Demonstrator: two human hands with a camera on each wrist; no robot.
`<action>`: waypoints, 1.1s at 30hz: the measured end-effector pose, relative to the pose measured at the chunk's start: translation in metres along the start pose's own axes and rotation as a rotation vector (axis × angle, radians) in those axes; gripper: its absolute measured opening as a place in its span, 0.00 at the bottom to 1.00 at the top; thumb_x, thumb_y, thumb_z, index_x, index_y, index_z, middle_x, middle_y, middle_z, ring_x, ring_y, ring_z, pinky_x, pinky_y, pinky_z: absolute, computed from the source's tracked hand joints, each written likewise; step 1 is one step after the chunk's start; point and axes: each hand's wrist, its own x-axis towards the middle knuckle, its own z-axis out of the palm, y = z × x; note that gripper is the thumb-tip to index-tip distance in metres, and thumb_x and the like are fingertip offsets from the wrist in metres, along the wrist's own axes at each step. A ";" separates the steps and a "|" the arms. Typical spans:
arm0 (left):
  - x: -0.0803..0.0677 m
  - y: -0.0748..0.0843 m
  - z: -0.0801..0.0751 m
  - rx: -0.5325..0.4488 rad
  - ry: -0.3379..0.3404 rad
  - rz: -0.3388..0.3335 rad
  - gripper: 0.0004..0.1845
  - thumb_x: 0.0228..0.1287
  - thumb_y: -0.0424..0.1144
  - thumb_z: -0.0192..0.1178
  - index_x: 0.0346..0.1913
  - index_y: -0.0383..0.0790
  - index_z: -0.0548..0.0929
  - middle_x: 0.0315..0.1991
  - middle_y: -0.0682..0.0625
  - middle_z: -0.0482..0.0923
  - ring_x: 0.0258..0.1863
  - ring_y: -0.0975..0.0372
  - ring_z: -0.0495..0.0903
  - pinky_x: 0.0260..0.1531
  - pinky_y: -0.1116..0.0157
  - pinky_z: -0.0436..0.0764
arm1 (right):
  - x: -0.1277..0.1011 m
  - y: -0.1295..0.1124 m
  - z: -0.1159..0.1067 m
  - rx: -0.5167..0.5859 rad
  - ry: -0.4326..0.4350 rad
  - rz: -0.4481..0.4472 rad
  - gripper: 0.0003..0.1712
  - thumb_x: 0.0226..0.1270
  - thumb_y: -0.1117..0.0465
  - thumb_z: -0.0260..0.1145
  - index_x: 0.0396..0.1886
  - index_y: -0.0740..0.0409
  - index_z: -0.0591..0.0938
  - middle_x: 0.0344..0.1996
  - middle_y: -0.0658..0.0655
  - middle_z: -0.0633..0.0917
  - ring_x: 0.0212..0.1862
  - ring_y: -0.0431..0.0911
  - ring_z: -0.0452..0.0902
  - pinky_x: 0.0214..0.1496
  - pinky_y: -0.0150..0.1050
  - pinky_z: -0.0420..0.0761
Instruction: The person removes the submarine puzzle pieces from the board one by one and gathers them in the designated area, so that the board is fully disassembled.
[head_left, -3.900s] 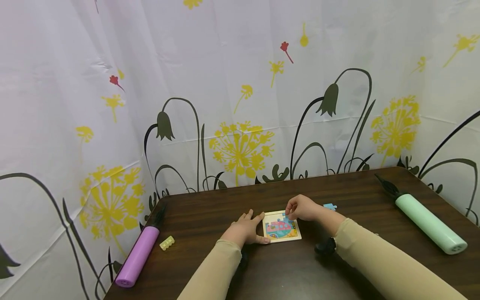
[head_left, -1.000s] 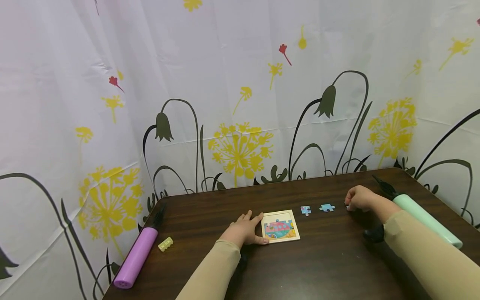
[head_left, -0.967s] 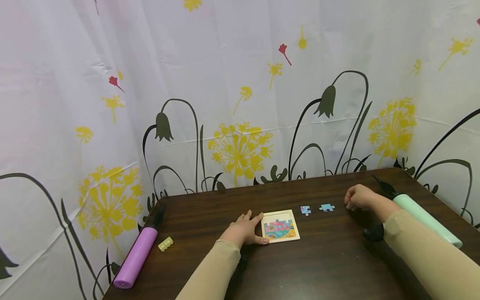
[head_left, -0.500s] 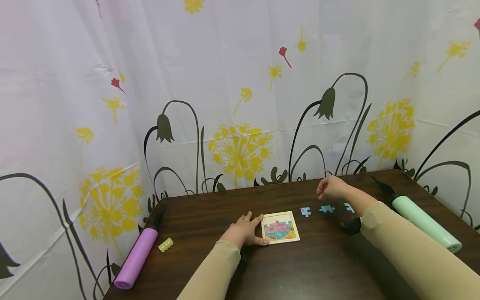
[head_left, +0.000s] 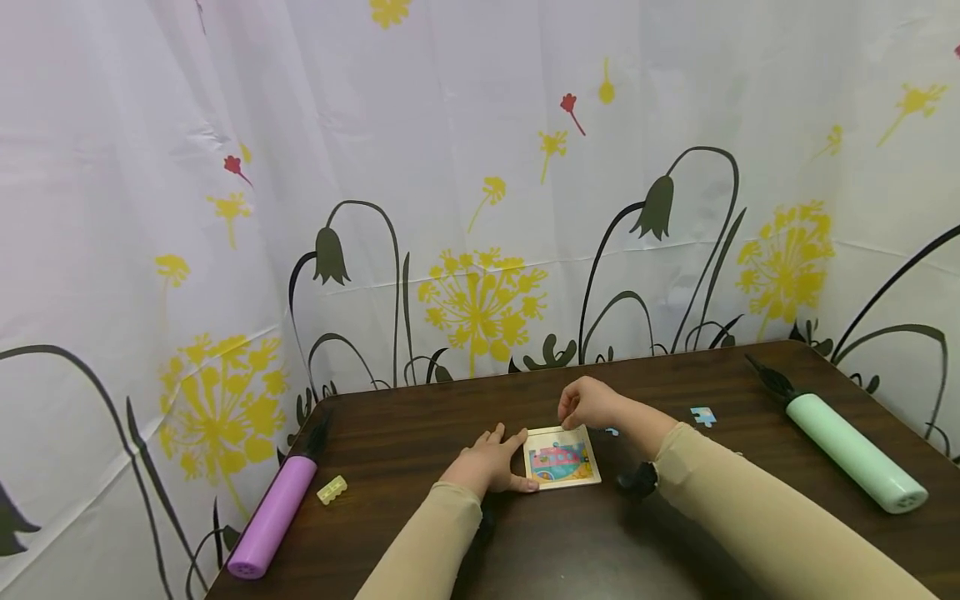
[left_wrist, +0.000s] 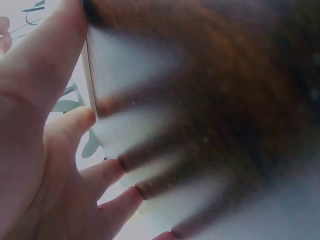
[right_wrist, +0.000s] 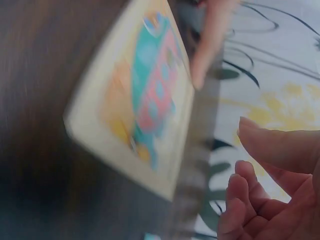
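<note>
Puzzle board [head_left: 562, 457]: mid-tabletop, flat. Left hand [head_left: 491, 461]: fingers spread, relaxed, resting against its left edge. Right hand [head_left: 588, 403]: curled at its far edge, contents indiscernible. Loose puzzle piece [head_left: 702, 415]: further right. Green pump [head_left: 847, 451]: right edge.

My right hand [head_left: 588, 404] covers the puzzle board's [head_left: 562, 460] far edge, so I cannot tell whether its fingers pinch anything. A blue piece [head_left: 612, 432] at the board's 2 o'clock is mostly hidden by my forearm. The left wrist view is smeared; only the fingers [left_wrist: 70, 130] read. In the right wrist view the board [right_wrist: 135, 112] is blurred.
</note>
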 end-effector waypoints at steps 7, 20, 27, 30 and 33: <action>-0.001 0.003 -0.001 0.007 -0.010 0.012 0.50 0.53 0.63 0.69 0.76 0.51 0.62 0.76 0.37 0.52 0.73 0.42 0.53 0.64 0.38 0.59 | 0.000 -0.001 0.040 0.020 -0.035 0.047 0.12 0.48 0.72 0.78 0.28 0.59 0.83 0.22 0.52 0.77 0.25 0.43 0.71 0.25 0.34 0.71; 0.002 0.001 0.000 0.007 -0.008 0.003 0.50 0.52 0.63 0.69 0.77 0.53 0.61 0.76 0.39 0.51 0.74 0.42 0.51 0.64 0.38 0.58 | -0.001 0.002 0.054 -0.037 -0.047 0.060 0.14 0.48 0.69 0.79 0.28 0.55 0.80 0.22 0.52 0.76 0.23 0.43 0.69 0.23 0.33 0.69; 0.003 0.001 0.001 0.008 -0.003 0.007 0.50 0.52 0.62 0.70 0.77 0.53 0.62 0.76 0.38 0.52 0.74 0.42 0.52 0.64 0.38 0.59 | -0.002 -0.003 0.056 -0.070 -0.015 0.061 0.17 0.46 0.68 0.80 0.28 0.55 0.78 0.24 0.53 0.76 0.26 0.45 0.70 0.25 0.36 0.68; 0.004 0.000 0.002 0.011 -0.001 0.012 0.50 0.52 0.62 0.70 0.76 0.52 0.63 0.76 0.38 0.52 0.74 0.42 0.52 0.64 0.37 0.59 | -0.002 -0.001 0.057 -0.043 -0.013 0.067 0.17 0.47 0.68 0.80 0.28 0.56 0.77 0.23 0.53 0.76 0.25 0.44 0.70 0.24 0.35 0.68; 0.004 0.000 0.003 0.008 -0.002 0.011 0.50 0.52 0.62 0.70 0.76 0.52 0.63 0.76 0.38 0.52 0.74 0.42 0.52 0.64 0.38 0.59 | -0.001 0.001 0.057 0.006 -0.010 0.071 0.17 0.49 0.69 0.79 0.28 0.56 0.77 0.23 0.54 0.76 0.24 0.44 0.70 0.23 0.35 0.69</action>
